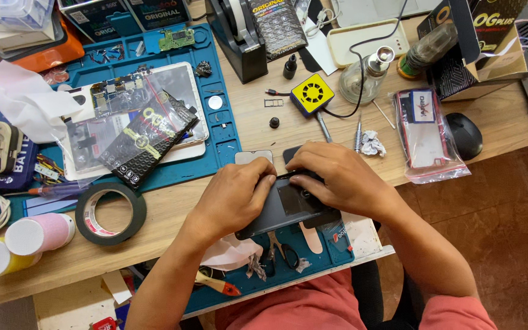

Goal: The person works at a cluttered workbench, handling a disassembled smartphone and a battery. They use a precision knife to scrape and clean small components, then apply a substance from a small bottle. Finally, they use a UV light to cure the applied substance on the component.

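Note:
A dark, flat smartphone lies face down near the front edge of the wooden bench, over a blue work mat. My left hand grips its left side, fingers curled over the top edge. My right hand covers the upper right corner, fingertips pressing on the back cover. Both hands meet at the top edge. A small grey plate lies just beyond my left hand.
A second blue mat holds an opened tablet and a black packet. Black tape roll, yellow fan unit, glass bottle, bagged phone part, black mouse, scissors and boxes crowd the bench.

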